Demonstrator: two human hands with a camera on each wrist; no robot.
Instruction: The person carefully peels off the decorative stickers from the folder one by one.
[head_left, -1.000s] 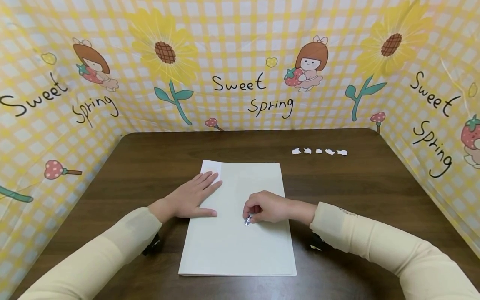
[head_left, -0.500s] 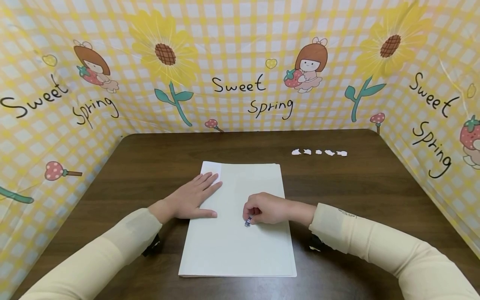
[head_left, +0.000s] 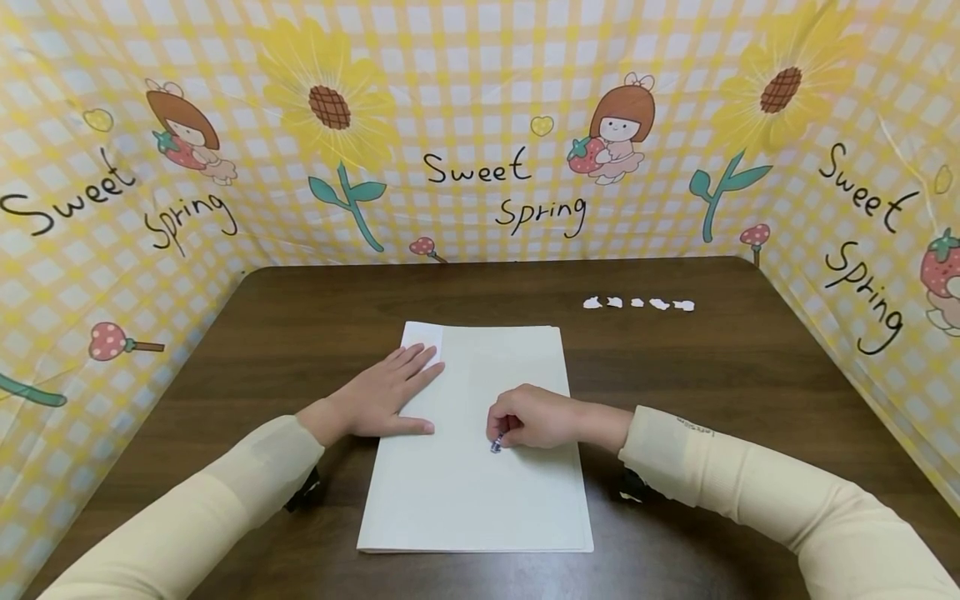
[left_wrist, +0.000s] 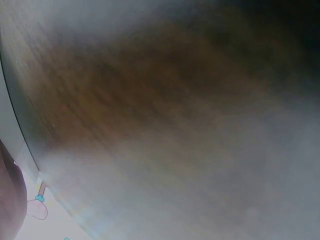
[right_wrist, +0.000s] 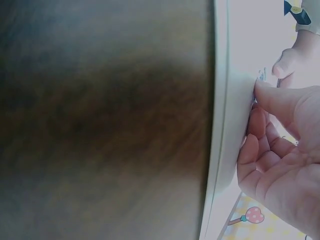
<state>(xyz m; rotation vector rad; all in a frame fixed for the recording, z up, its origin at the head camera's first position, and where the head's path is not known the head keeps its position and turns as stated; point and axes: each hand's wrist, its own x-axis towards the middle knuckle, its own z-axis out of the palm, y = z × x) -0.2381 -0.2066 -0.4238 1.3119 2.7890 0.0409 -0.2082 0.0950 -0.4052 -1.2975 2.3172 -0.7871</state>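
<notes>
My right hand (head_left: 534, 415) pinches a small shiny blue-and-white sticker (head_left: 496, 447) between thumb and fingertips, low over a white sheet stack (head_left: 465, 508). In the right wrist view, the thumb and curled fingers of this hand (right_wrist: 285, 145) are at the stack's surface, with a bit of the sticker (right_wrist: 261, 75) showing past the thumb. My left hand (head_left: 390, 390) lies flat with fingers spread on the stack's left side. Its fingertips rest on a small white paper slip (head_left: 422, 335) at the upper left corner. Only a blurred finger edge (left_wrist: 11, 200) shows in the left wrist view.
Several small white paper scraps (head_left: 637, 303) lie in a row at the back right of the dark wooden table (head_left: 675, 350). A yellow checked cloth (head_left: 465, 100) with printed flowers walls off the back and both sides.
The sticker has tilted slightly in the right hand's pinch, going from silvery glare to blue-purple. Both hands stay in nearly the same place.
</notes>
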